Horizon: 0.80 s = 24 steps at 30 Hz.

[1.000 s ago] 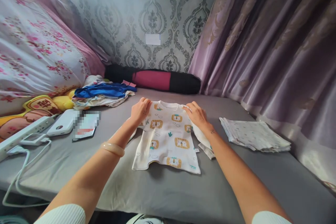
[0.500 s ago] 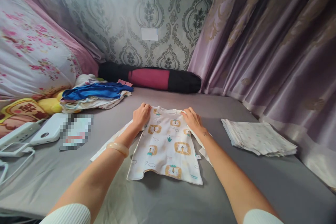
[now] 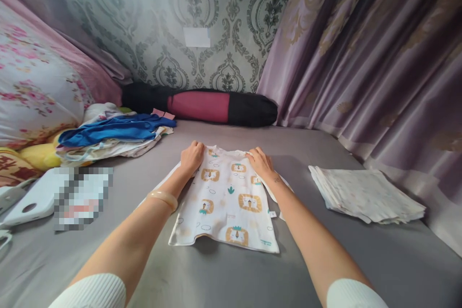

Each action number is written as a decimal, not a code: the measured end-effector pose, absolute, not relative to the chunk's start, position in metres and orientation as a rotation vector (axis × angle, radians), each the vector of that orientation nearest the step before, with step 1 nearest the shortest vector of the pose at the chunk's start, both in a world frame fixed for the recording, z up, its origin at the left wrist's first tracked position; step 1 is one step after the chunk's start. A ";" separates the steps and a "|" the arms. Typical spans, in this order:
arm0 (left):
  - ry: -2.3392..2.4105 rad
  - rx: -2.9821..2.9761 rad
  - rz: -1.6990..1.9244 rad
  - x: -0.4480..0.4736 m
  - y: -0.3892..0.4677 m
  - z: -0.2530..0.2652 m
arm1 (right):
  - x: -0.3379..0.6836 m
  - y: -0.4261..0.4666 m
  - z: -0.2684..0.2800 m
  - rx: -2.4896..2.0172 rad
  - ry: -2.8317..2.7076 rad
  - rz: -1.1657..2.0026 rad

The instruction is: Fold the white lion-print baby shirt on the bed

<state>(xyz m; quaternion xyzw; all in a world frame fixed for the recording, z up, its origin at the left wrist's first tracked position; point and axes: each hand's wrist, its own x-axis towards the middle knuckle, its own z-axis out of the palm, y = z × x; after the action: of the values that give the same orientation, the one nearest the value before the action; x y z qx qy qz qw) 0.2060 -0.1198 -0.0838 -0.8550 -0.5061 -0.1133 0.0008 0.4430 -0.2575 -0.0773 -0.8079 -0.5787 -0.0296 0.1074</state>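
A small white long-sleeved shirt (image 3: 231, 202) with tan lion faces and green plants lies front up on the grey bed sheet (image 3: 202, 281). Its collar faces away from me and its hem is toward me, lifted in a slight wave at the left. My left hand (image 3: 192, 156) is closed on the left shoulder. At the right shoulder, my right hand (image 3: 261, 161) has its fingers curled over the cloth, gripping it. The sleeves stretch outward, partly hidden under my forearms.
A flat stack of pale folded cloth (image 3: 368, 195) lies to the right. At the left are heaped clothes with a blue garment (image 3: 115, 127), a yellow plush (image 3: 41, 154) and a white device (image 3: 34, 197). A black and red long bag (image 3: 198, 106) lies along the wall beside purple curtains (image 3: 335, 57).
The view has shifted slightly, so the things at the sides sit farther out. Both hands stay at the shirt's shoulders, and the shirt lies nearly the same.
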 end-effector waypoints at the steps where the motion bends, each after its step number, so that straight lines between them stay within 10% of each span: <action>1: -1.582 -2.686 -0.348 0.208 -0.116 -0.084 | 0.444 -0.255 -0.077 -2.382 -1.700 -0.078; 24: -1.278 -2.848 -0.263 0.238 -0.125 -0.061 | 0.446 -0.216 -0.074 -2.260 -1.887 -0.036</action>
<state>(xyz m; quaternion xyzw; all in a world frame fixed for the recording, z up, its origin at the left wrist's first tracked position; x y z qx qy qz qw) 0.2383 -0.1245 -0.0608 -0.9092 -0.4078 -0.0840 0.0044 0.4459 -0.2159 -0.0743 -0.7638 -0.6378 -0.0121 0.0987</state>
